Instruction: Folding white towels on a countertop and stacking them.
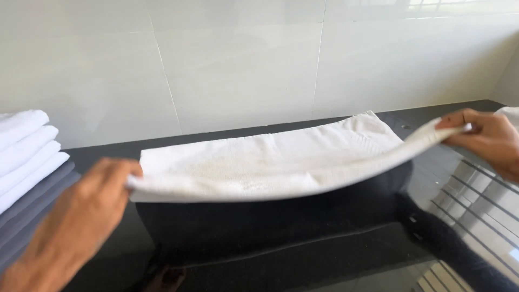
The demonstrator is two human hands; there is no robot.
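Left hand (81, 216) and right hand (486, 135) each pinch an end of the white towel (270, 162), lifted above the black tabletop (281, 254); folded towel stack (27, 157) left of it, cut off.

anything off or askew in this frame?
Nothing stands out. The white towel is held taut and level between the left hand and right hand; the folded stack sits neat on the black counter.

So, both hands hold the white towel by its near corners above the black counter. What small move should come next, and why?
Probably carry the near edge forward onto the far edge. The left hand and right hand pinch the white towel at its two near corners, that edge is lifted, and the far edge already lies on the black counter.
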